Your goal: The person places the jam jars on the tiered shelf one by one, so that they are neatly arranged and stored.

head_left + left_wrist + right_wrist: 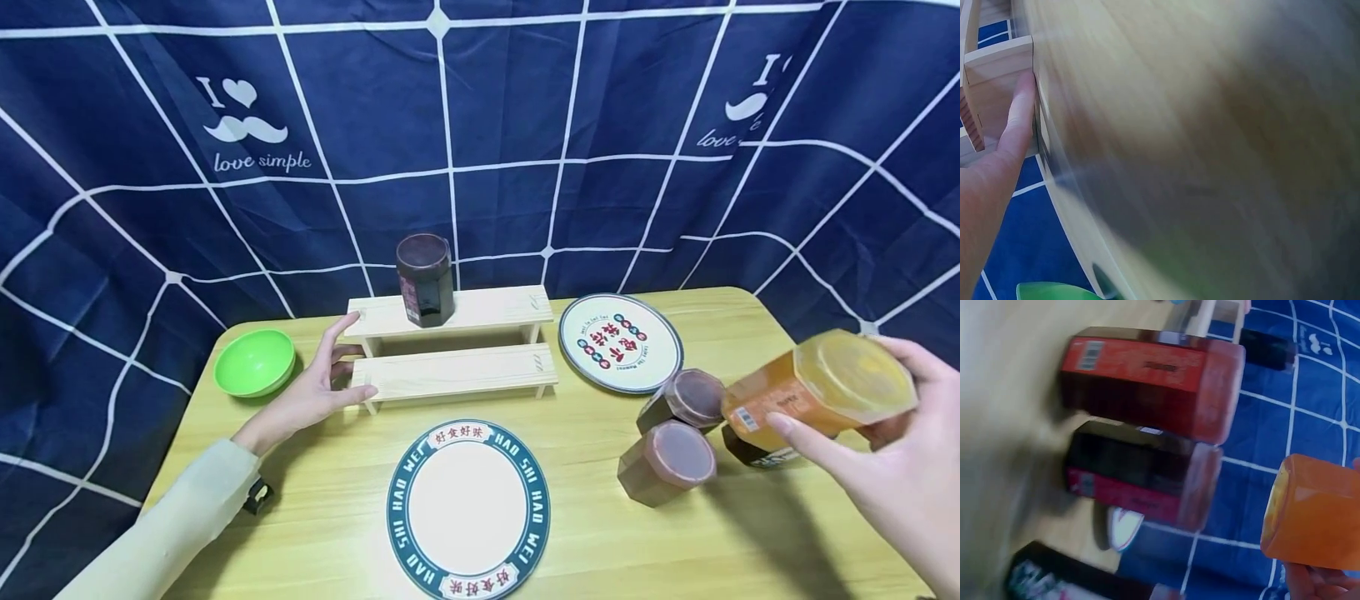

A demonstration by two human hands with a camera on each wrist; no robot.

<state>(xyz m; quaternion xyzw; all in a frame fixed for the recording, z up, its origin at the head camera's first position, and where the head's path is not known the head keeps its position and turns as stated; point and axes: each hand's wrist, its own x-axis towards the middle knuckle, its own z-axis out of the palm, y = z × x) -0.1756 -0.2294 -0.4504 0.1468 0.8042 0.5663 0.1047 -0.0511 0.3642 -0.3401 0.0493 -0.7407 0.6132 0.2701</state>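
My right hand (892, 442) holds a hexagonal jar (787, 392) of orange contents with a translucent lid, tilted above the table at the right. Thumb and fingers lie on opposite sides of it. At the left, my left hand (318, 383) grips the end of a two-step wooden shelf (450, 372), thumb on the lower step, index finger at the upper one. A finger (1017, 115) lies along the shelf's side in the left wrist view. One dark jar (425, 283) stands on the upper step. Below the orange jar are a reddish jar (1141, 384) and dark jars (1135, 475).
A white plate with a teal rim (405, 508) lies at the front middle. Another printed plate (622, 342) lies right of the shelf. A green bowl (255, 364) sits at the left edge. Blue patterned cloth (510, 125) hangs behind the table and at both sides.
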